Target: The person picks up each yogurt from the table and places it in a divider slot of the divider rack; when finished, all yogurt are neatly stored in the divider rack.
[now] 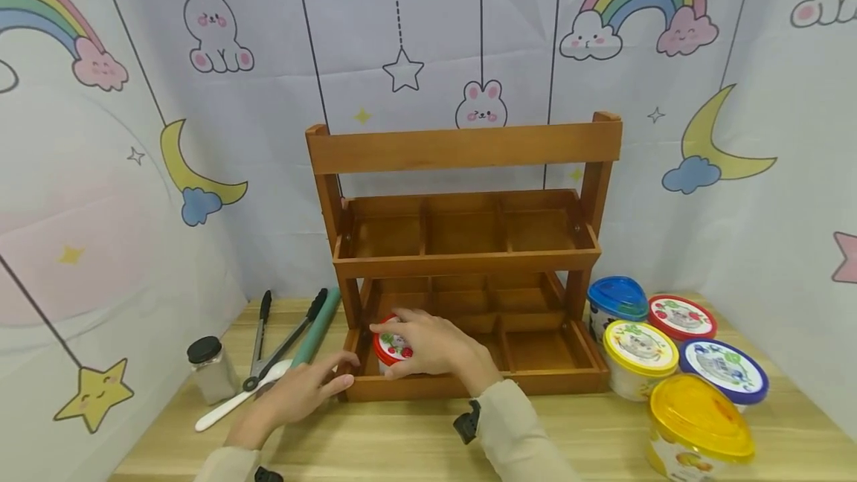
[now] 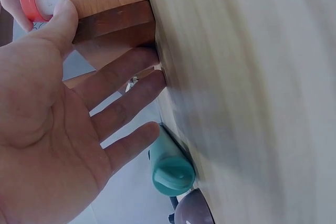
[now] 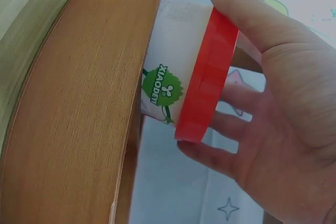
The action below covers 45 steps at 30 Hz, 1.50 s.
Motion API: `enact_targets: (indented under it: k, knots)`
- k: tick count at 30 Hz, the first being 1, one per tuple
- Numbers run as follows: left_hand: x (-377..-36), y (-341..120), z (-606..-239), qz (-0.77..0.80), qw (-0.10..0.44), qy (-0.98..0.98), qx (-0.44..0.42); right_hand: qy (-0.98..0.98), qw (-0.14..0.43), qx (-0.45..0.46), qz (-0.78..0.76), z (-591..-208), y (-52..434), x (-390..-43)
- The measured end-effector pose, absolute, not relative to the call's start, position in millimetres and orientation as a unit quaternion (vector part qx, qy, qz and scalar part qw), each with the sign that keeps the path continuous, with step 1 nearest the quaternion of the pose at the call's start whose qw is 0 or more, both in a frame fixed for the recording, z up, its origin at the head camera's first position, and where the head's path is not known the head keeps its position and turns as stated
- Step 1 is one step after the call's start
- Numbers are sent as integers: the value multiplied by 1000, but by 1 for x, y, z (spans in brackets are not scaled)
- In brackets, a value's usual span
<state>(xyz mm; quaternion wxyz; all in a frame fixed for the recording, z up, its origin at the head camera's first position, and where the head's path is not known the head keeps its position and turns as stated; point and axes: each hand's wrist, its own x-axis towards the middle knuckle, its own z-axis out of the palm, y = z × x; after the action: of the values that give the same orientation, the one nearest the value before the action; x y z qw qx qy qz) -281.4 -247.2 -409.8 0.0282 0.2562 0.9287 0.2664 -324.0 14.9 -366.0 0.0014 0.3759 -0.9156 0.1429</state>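
While the right hand [image 1: 435,344] curls its fingers around one red-lidded tub [image 1: 391,349] in the wooden rack's [image 1: 462,266] bottom-front left compartment, the left hand [image 1: 297,396] spreads its fingers at that corner. Five other tubs [image 1: 640,352] stand right on the counter [image 1: 382,441]; left, one black-lidded jar [image 1: 213,374]. The upper tray [image 1: 469,262] has three compartments.

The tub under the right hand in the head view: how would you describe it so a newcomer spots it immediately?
Find the brown wooden rack, then the left end of its bottom front tray. There, under the person's right hand, is a red-lidded white tub. Another red-lidded tub stands right of the rack, but this is the only tub in it.
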Motion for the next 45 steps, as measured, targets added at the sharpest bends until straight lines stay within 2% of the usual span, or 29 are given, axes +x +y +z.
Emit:
enact_targets:
  k: [14,24,32,40,45]
  knots:
    - [-281,-246,-410,271,30,928,253,-919,-1,364,154,-373,17,-325]
    - [-287,-247,-415,263,28,933,245,-928,67,344,127,-386,12,-319]
    - [-287,-247,-415,270,37,928,254,-924,87,353,117,-388,23,-314]
    - [-286,-249,-412,263,32,931,252,-914,132,378,64,-379,37,-307]
    - [-286,-249,-414,270,39,929,249,-913,128,386,44,-374,46,-301]
